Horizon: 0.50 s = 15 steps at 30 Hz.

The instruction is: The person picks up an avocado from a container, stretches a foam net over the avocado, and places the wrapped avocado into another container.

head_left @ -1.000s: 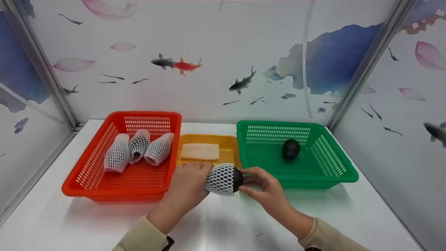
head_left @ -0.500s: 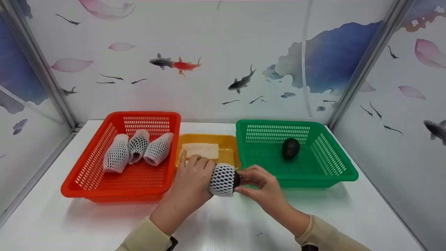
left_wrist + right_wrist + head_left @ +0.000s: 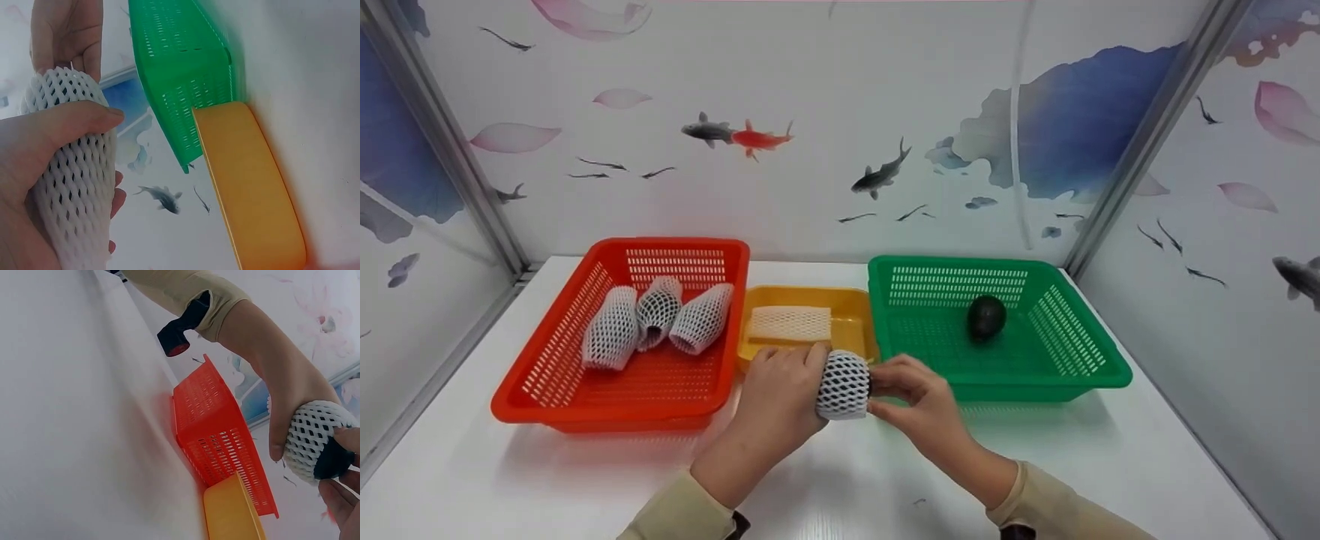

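Between the two hands, a white foam net sleeve point(image 3: 843, 385) surrounds most of a dark avocado point(image 3: 334, 459). My left hand point(image 3: 784, 390) grips the sleeve, its thumb laid across the mesh in the left wrist view. At the sleeve's right-hand mouth, my right hand point(image 3: 919, 397) pinches the avocado's exposed end between thumb and fingers. Only a thin dark edge of that end shows in the head view. Another dark avocado point(image 3: 986, 318) lies in the green basket point(image 3: 1005, 393). A flat foam net sleeve point(image 3: 790, 323) rests in the yellow tray point(image 3: 855, 300).
On the left stands a red basket point(image 3: 622, 414) holding three netted bundles, one of them a white sleeve point(image 3: 612, 330). The yellow tray sits between the red and green baskets, behind the hands. Printed wall panels point(image 3: 810, 75) enclose the white table point(image 3: 840, 487).
The avocado has slid deeper into the sleeve, so less of its dark end shows. My left hand has shifted slightly right; its briefly raised finger is down again.
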Tool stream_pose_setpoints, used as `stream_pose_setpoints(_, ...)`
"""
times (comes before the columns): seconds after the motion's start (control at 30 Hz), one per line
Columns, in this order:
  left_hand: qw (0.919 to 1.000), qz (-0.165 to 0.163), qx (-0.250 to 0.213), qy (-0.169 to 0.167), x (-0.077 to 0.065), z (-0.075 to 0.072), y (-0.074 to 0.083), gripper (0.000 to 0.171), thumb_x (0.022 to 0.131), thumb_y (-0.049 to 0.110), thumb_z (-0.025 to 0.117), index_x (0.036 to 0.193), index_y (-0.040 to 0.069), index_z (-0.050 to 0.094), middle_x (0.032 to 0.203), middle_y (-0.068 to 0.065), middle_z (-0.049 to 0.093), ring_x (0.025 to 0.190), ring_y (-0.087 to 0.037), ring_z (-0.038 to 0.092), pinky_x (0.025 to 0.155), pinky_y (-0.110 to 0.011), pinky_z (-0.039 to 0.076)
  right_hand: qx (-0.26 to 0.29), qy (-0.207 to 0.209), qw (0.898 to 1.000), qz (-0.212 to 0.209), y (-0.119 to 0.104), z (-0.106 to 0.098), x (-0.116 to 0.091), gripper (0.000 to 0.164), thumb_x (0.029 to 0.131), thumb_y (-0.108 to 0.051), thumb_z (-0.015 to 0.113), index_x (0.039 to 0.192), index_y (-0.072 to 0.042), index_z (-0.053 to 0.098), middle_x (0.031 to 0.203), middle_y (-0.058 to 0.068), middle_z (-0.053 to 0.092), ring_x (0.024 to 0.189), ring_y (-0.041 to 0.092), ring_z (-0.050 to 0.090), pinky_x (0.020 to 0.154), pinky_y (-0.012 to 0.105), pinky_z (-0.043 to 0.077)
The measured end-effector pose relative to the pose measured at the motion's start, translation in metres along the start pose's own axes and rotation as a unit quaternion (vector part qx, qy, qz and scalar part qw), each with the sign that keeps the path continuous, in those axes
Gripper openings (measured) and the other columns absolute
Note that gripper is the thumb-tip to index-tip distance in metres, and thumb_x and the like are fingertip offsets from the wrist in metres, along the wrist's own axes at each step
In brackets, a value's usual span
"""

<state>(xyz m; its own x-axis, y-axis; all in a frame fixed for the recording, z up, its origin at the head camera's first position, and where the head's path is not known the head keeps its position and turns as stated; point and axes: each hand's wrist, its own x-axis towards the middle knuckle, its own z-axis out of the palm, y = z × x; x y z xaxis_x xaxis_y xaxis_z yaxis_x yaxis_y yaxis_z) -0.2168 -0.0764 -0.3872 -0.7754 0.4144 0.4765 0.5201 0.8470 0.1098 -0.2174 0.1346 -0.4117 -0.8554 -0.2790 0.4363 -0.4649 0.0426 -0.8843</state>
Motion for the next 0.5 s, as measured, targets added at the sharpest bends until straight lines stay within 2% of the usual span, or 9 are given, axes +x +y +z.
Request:
stream_pose_setpoints(0.1,0.9999,-0.008,0.001,-0.006,0.0,0.001,-0.0012,0.074,0.066,0.039,0.089,0.125,0.011,0.055,0.111,-0.007,0.067,0.091,-0.026,0.063,0.092,-0.049,0.048,0.0,-0.005,1.0,0.0,0.0019,0.0002,0.0009,0.029,0.082,-0.001,0.076,0.111,0.001,0.07,0.104,0.017,0.059,0.098,0.024,0.065,0.088,0.036,0.053)
stream_pose_setpoints(0.3,0.9979,-0.054,0.029,-0.018,-0.0004,-0.0011,-0.0035,0.083,0.061,0.04,0.092,0.131,0.018,0.055,0.118,-0.007,0.064,0.102,-0.031,0.061,0.105,-0.063,0.03,0.004,-0.035,0.999,-0.002,0.0012,0.0009,0.0025,0.032,0.089,-0.004,0.069,0.12,0.002,0.064,0.116,0.016,0.056,0.104,0.027,0.063,0.093,0.036,0.05)
stream_pose_setpoints(0.4,0.9976,-0.056,0.034,-0.02,-0.0005,-0.0019,-0.0024,0.085,0.061,0.041,0.091,0.133,0.018,0.052,0.118,-0.007,0.064,0.1,-0.03,0.062,0.104,-0.061,0.032,-0.003,-0.04,0.999,0.012,0.0009,0.0035,0.003,0.043,0.086,-0.008,0.074,0.125,0.001,0.057,0.122,0.016,0.055,0.105,0.027,0.062,0.094,0.036,0.05)
stream_pose_setpoints(0.5,0.9982,-0.048,0.03,-0.021,-0.0002,-0.0016,-0.0008,0.085,0.062,0.043,0.09,0.133,0.016,0.05,0.118,-0.007,0.064,0.098,-0.029,0.062,0.101,-0.059,0.037,-0.02,-0.026,0.999,0.034,0.0014,0.0066,0.0034,0.054,0.081,-0.014,0.081,0.125,0.0,0.054,0.123,0.014,0.056,0.103,0.024,0.063,0.092,0.033,0.05)
